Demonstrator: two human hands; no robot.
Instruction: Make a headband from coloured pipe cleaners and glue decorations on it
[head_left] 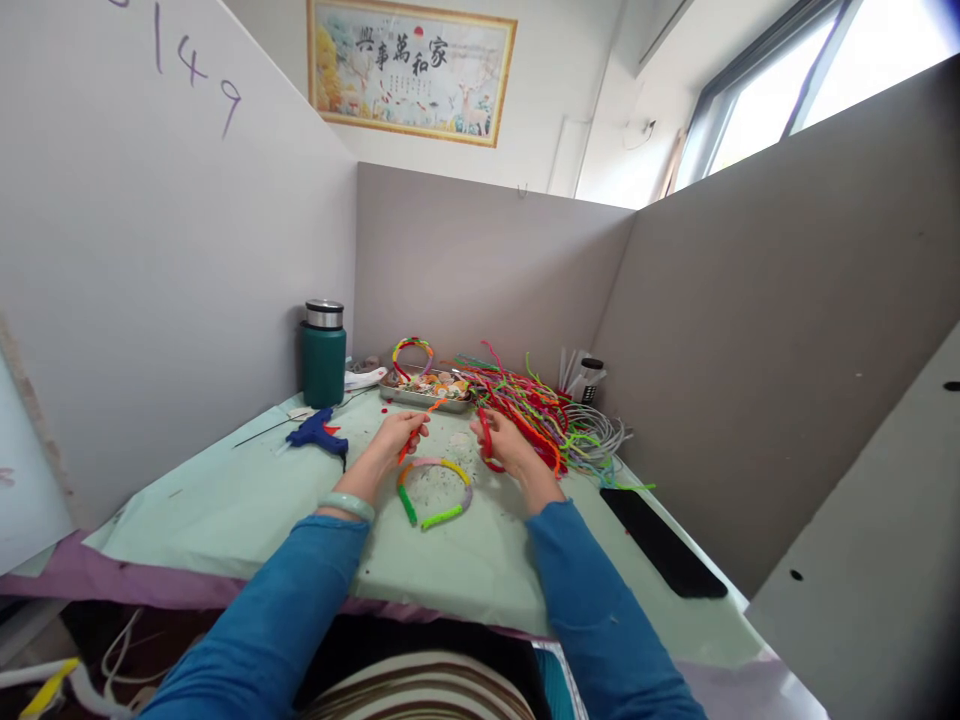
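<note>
My left hand [403, 434] is closed around an orange pipe cleaner [437, 405], with one end poking up past the fingers and the other below them. In my right hand [504, 440] is a pair of scissors with red handles [488, 440]; the blades are hard to make out. Between and just below both hands a headband [454, 467] lies on the table, wrapped in sections of green, orange, pink, yellow, purple and lime. Small dark bits are scattered inside its curve. A pale bangle sits on my left wrist.
A blue glue gun [321, 430] and a green bottle [324, 365] stand at the left. Behind my hands is a metal tray [450, 405] of small pieces, with another colourful headband [413, 342]. Pipe cleaners [525, 405] pile up right of it. A black slab [660, 540] lies right; grey partitions [480, 260] surround the table.
</note>
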